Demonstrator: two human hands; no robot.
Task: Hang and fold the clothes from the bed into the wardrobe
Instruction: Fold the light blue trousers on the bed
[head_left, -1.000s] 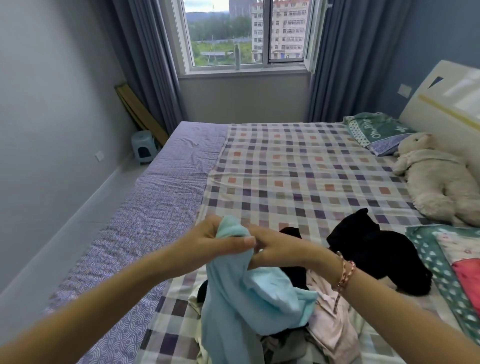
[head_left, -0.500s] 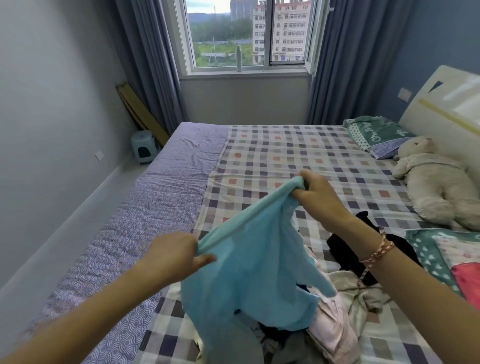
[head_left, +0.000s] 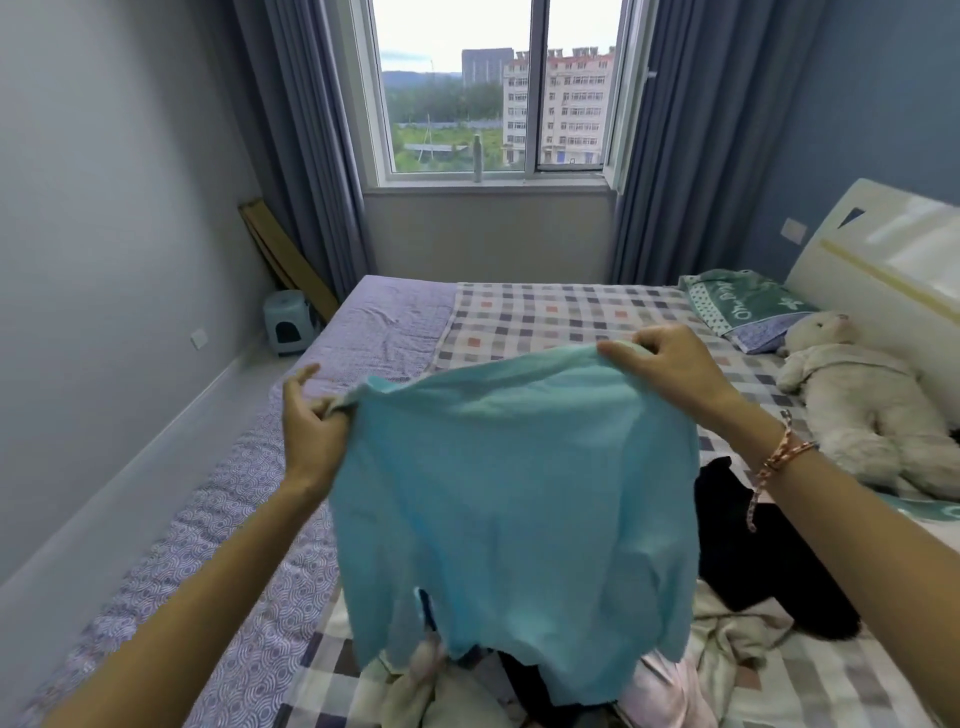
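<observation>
Left hand (head_left: 311, 431) and right hand (head_left: 670, 369) pinch the turquoise shirt (head_left: 519, 493), spread above the clothes pile (head_left: 727, 649).

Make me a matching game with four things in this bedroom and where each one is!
Things:
1. light blue knit top
2. white plush bear
3. pale blue plastic stool
4. slim grey bottle

Places:
A. on the windowsill
B. held up by the left hand and right hand
C. on the floor by the wall
D. on the bed near the headboard

Pairs: 1-B, 2-D, 3-C, 4-A.
</observation>
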